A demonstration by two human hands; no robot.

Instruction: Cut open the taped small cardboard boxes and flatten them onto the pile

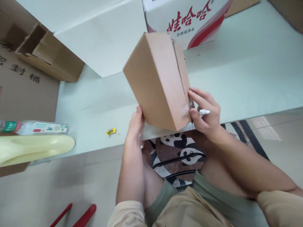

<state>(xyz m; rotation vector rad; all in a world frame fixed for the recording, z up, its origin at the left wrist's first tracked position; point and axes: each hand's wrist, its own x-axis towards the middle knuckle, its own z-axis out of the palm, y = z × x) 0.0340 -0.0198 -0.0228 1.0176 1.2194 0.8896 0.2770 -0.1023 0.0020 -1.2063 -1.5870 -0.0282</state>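
Note:
A brown cardboard box [156,78] is held tilted above the near edge of the pale table, one corner pointing down. My left hand [135,123] grips its lower left side, thumb on the face and the other fingers hidden behind. At the lower right edge, my right hand [207,110] touches the box with fingertips and thumb. A small white object [204,112], mostly covered, is tucked in that hand; its kind cannot be made out. Some clear, shiny tape [186,110] seems to lie on the box near the right thumb.
A white carton with red lettering [184,23] and a plain white box [101,41] stand behind. Leftward are an opened cardboard box [50,53], a plastic bottle [44,127] and a pale yellow object [38,148]. A small yellow packet [111,130] lies on the table [87,107].

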